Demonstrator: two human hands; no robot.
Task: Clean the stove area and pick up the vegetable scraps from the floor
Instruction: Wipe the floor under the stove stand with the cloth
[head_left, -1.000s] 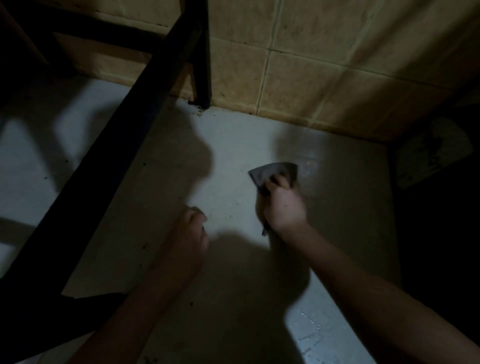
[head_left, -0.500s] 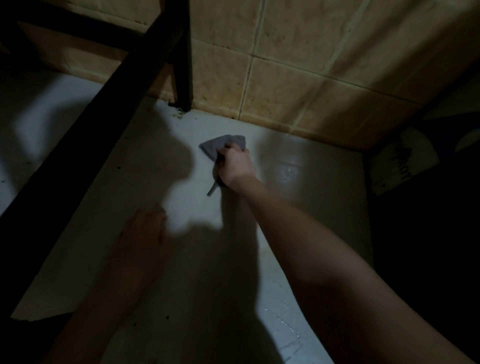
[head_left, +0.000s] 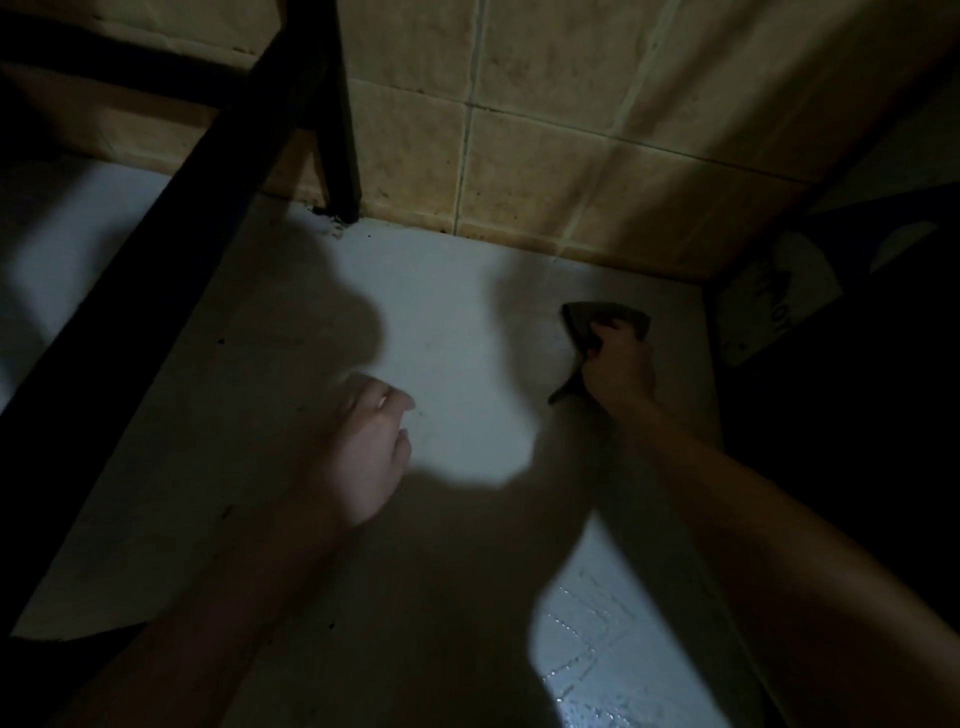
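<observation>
My right hand (head_left: 618, 371) presses a grey cloth (head_left: 582, 322) flat onto the white floor (head_left: 457, 322) near the right wall corner, fingers curled over it. A tail of the cloth sticks out below the hand. My left hand (head_left: 371, 452) hovers low over the floor to the left, fingers loosely curled with nothing visible in it. Small dark specks (head_left: 332, 228) lie at the foot of the black leg. The scene is dim with heavy shadows.
A black metal frame bar (head_left: 156, 249) crosses diagonally at the left, its leg (head_left: 340, 130) standing at the tan tiled wall (head_left: 571, 130). A dark object with a pale label (head_left: 769, 306) stands at the right. A wet patch (head_left: 587, 670) glistens on the floor in front.
My right hand has slid the cloth from near the black leg across the floor to the right corner. My left hand has lifted slightly and moved right.
</observation>
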